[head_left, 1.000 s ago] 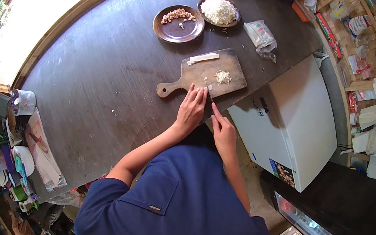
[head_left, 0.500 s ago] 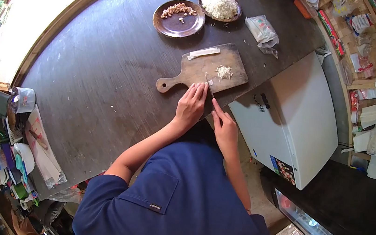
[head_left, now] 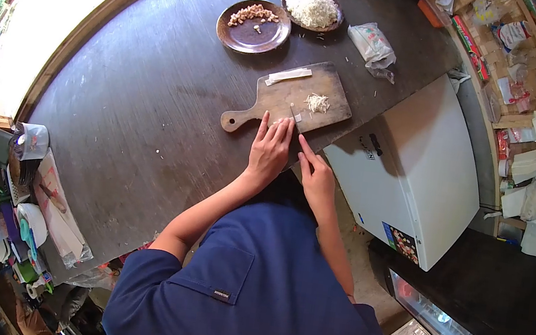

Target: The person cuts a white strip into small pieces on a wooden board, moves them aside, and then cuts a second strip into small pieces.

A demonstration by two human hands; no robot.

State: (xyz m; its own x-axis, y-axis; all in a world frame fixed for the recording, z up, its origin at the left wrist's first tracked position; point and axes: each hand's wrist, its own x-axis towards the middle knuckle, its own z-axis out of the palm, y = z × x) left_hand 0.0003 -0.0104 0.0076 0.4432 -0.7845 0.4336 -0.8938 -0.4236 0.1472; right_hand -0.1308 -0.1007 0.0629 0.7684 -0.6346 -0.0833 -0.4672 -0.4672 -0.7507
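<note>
A wooden cutting board [head_left: 276,97] with a handle lies near the table edge. My left hand [head_left: 270,149] rests at its near edge, fingertips pressed down by the knife on a small white piece [head_left: 298,118], mostly hidden, while one finger is spread away to the left. My right hand [head_left: 317,181] grips a thin knife [head_left: 294,114] by its handle, the blade on the board beside the left fingertips. On the board are a little heap of thin white shreds [head_left: 317,103] and a long white strip [head_left: 288,76] near the far edge.
Beyond the board stand a brown plate [head_left: 257,40] with small brown chunks and a bowl heaped with white shreds [head_left: 312,7]. A plastic packet [head_left: 372,46] lies to their right. A white chest freezer [head_left: 414,179] adjoins the table; another knife [head_left: 53,198] lies far left.
One finger of my left hand has lifted and spread out to the left. My right hand and the knife have shifted only slightly.
</note>
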